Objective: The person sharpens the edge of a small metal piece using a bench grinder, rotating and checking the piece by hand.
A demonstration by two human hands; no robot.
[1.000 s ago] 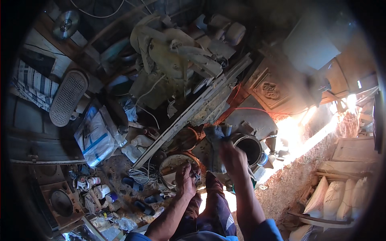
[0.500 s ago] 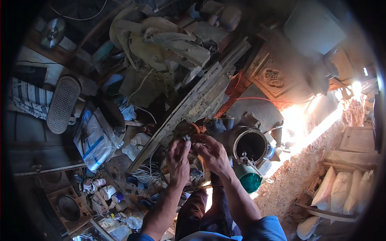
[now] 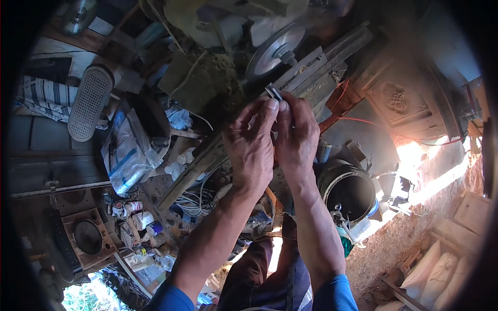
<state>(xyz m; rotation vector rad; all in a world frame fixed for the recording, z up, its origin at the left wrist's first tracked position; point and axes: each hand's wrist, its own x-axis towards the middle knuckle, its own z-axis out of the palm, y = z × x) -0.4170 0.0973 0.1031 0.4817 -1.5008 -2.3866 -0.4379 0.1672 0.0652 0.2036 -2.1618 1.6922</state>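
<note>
My left hand (image 3: 249, 145) and my right hand (image 3: 296, 140) pinch a small silvery metal piece (image 3: 272, 90) together, raised in the middle of the view with thumbs side by side. Just beyond it is a pale round wheel (image 3: 272, 46) with a metal hub, on a dusty machine. A long grooved rail (image 3: 337, 44) runs diagonally beside the wheel and behind my hands. The far side of the piece and some fingertips are hidden.
A round dark-mouthed container (image 3: 348, 194) stands at right. Sacks (image 3: 430, 280) lie lower right. A perforated oval plate (image 3: 88, 101), plastic bags (image 3: 127, 155), coiled cable (image 3: 192, 202) and jumbled bottles (image 3: 140, 220) crowd the left. A carved panel (image 3: 397, 98) leans upper right.
My hands came together, then rose toward the wheel with the small metal piece. The view has shifted too, bringing the wheel into clear sight.
</note>
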